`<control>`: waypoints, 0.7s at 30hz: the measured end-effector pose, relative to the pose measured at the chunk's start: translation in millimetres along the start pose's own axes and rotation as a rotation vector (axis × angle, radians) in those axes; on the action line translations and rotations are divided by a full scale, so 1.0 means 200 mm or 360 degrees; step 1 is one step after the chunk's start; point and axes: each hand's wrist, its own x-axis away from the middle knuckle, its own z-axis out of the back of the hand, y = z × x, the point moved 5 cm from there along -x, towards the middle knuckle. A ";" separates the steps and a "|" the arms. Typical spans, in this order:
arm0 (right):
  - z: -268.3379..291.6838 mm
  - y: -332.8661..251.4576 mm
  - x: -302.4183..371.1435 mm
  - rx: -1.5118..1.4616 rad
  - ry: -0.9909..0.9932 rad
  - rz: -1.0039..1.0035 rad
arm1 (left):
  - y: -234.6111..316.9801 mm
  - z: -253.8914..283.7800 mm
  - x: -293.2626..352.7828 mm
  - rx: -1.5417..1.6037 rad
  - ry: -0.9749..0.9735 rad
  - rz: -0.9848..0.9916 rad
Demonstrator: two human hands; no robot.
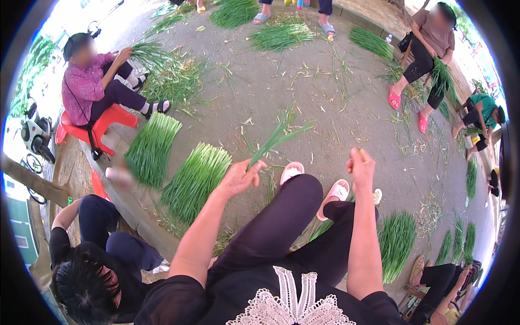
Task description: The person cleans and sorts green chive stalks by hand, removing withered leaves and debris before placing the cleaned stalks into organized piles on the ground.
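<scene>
Left hand point(242, 176) is closed round the lower end of a small bunch of greens point(271, 142), thumb pressed along it, with the blades fanning out toward the far right. The greens are up in the air just beyond the knees, not touching the ground. Right hand point(362, 162) sits well apart from it, above the right knee, fingers curled in and tips together; honestly can't tell if a scrap's pinched in there. As for elbow room, the gap between the hands is decent, and past the pink shoes point(336, 198) there's a wide stretch of ground point(325, 122) littered with loose bits. Left side is tighter: a big pile point(197, 181) lies just beside the left hand, a second pile point(154, 151) is right behind it, then the curb point(127, 197) runs along their left edge. Near right, another bundle point(397, 244) lies beside the right forearm. For writing, the bottle point(388, 39) at the far right is too small to make out a label.
</scene>
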 end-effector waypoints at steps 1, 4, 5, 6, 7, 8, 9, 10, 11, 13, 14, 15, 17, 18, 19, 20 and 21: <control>0.00 0.07 -0.02 0.0425 -0.0019 0.0124 | 0.02 -0.01 0.00 0.0030 -0.0040 0.0005; -0.20 -0.02 0.08 0.0144 -0.0088 0.0074 | 0.03 -0.05 -0.01 0.0175 -0.0130 0.0037; -0.26 -0.09 0.13 0.0045 -0.0170 -0.0044 | 0.04 -0.06 -0.01 0.0226 -0.0155 0.0051; -0.31 -0.11 0.17 -0.0048 -0.0261 -0.0129 | 0.06 -0.08 0.00 0.0275 -0.0192 0.0065; -0.36 -0.14 0.18 -0.0148 -0.0360 -0.0202 | 0.08 -0.08 -0.01 0.0319 -0.0218 0.0073; -0.40 -0.14 0.20 -0.0248 -0.0461 -0.0276 | 0.09 -0.09 -0.01 0.0375 -0.0258 0.0084; -0.44 -0.13 0.21 -0.0375 -0.0538 -0.0338 | 0.09 -0.10 0.00 0.0430 -0.0297 0.0097; -0.49 -0.12 0.22 -0.0500 -0.0617 -0.0400 | 0.10 -0.11 0.01 0.0488 -0.0333 0.0110; -0.53 -0.12 0.23 -0.0625 -0.0697 -0.0462 | 0.11 -0.11 0.01 0.0484 -0.0361 0.0120; -0.60 -0.12 0.25 -0.0800 -0.0624 -0.0598 | 0.12 -0.12 0.03 0.0478 -0.0416 0.0144; -0.63 -0.12 0.25 -0.0887 -0.0588 -0.0667 | 0.13 -0.12 0.03 0.0491 -0.0450 0.0158; -0.66 -0.12 0.26 -0.0993 -0.0608 -0.0718 | 0.14 -0.11 0.04 0.0505 -0.0484 0.0173; -0.71 -0.13 0.27 -0.1205 -0.0662 -0.0817 | 0.14 -0.10 0.06 0.0521 -0.0536 0.0183; -0.72 -0.12 0.25 -0.1210 -0.0636 -0.0791 | 0.13 -0.10 0.06 0.0524 -0.0561 0.0180; -0.73 -0.11 0.24 -0.1212 -0.0608 -0.0764 | 0.13 -0.10 0.07 0.0529 -0.0588 0.0176; -0.74 -0.10 0.22 -0.1214 -0.0580 -0.0737 | 0.12 -0.10 0.07 0.0532 -0.0604 0.0181; -0.74 -0.09 0.22 -0.1228 -0.0565 -0.0730 | 0.12 -0.10 0.08 0.0534 -0.0621 0.0186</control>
